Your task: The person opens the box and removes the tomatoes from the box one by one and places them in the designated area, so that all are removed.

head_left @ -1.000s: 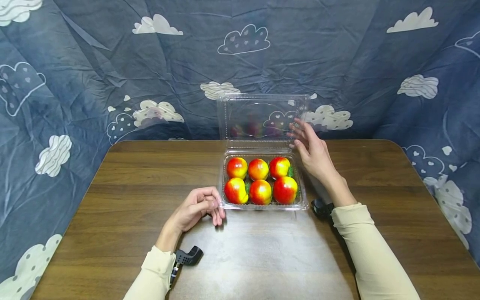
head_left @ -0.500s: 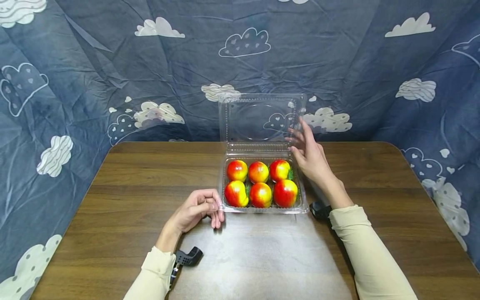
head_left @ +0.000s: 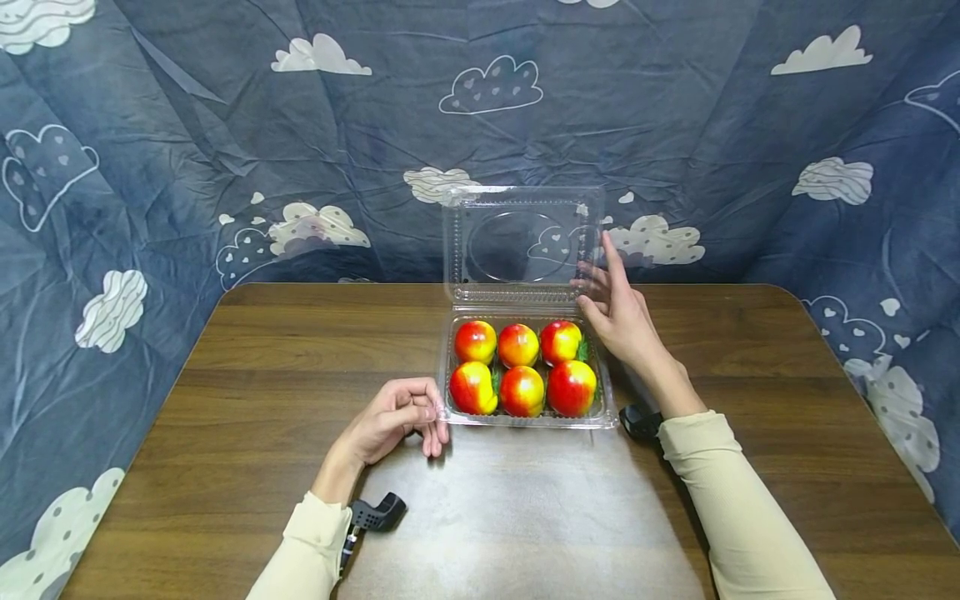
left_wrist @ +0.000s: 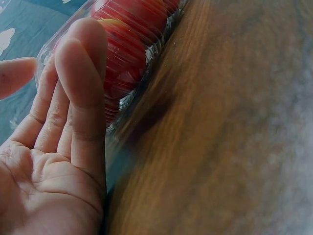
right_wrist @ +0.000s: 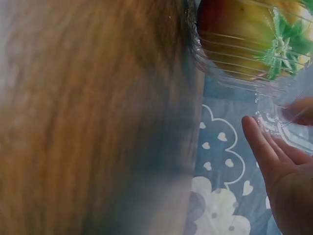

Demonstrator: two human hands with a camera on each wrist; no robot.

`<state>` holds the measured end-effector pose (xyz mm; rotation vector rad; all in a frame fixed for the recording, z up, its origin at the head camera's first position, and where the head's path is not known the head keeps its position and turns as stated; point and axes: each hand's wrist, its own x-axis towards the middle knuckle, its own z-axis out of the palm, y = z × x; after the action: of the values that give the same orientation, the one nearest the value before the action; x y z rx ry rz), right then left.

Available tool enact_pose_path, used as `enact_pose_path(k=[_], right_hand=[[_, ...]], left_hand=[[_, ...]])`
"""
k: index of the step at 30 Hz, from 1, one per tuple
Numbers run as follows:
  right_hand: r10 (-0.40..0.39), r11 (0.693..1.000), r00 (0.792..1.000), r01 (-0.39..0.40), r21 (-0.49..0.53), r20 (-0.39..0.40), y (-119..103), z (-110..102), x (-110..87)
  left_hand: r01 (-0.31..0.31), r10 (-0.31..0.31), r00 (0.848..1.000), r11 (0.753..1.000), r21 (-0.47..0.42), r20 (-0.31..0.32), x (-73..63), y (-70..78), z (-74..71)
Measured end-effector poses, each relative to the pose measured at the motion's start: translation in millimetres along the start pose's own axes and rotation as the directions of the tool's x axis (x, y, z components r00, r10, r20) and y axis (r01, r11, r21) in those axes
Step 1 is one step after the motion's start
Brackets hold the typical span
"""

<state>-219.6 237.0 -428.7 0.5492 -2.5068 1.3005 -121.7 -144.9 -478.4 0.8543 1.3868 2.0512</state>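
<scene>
A clear plastic clamshell box (head_left: 519, 422) holds several shiny red-and-yellow, peach-like fruits (head_left: 517, 345) in two rows. Its see-through lid (head_left: 517, 242) stands raised at the back. My left hand (head_left: 393, 419) is at the box's front left corner, fingertips against the rim, thumb apart from the fingers in the left wrist view. At the lid's right edge is my right hand (head_left: 621, 321), its index finger extended upward. Through the plastic some of its other fingers show, with the thumb near the hinge. In the right wrist view a fruit (right_wrist: 234, 44) bears green leaves.
The box sits on a brown wood-grain table (head_left: 300, 333) with rounded back corners. A blue cloth (head_left: 375, 108) with white clouds hangs behind and at both sides. Black wrist cameras (head_left: 381, 512) sit on both wrists near the tabletop.
The lid has tilted farther back, away from me. My right hand has shifted slightly along its right edge, the index finger straightening. My left hand has stayed at the box corner.
</scene>
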Motion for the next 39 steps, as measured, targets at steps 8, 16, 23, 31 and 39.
enact_pose_path(k=[8,16,23,31,39], right_hand=[[0.038,0.998,0.999,-0.036,-0.043,0.036,-0.3,1.2,-2.5],[0.088,0.987,0.994,-0.079,-0.139,0.059,5.0,1.4,-5.6],[0.140,0.977,0.981,-0.115,-0.181,0.134,5.6,0.8,-5.4],[0.207,0.969,0.955,-0.170,-0.180,0.214,5.1,-0.9,-6.3],[0.233,0.963,0.939,-0.187,-0.196,0.251,8.6,-1.7,-6.8]], left_hand=[[0.006,-0.006,1.000,1.000,-0.002,-0.007,-0.2,0.1,-0.1],[0.007,-0.007,1.000,1.000,-0.001,-0.008,0.6,-0.2,0.4],[0.005,-0.005,1.000,1.000,-0.001,-0.010,0.0,0.6,0.7],[0.001,-0.001,1.000,1.000,0.002,-0.011,-0.3,0.5,0.6],[-0.007,0.007,1.000,1.000,0.007,-0.010,0.0,-0.8,0.1]])
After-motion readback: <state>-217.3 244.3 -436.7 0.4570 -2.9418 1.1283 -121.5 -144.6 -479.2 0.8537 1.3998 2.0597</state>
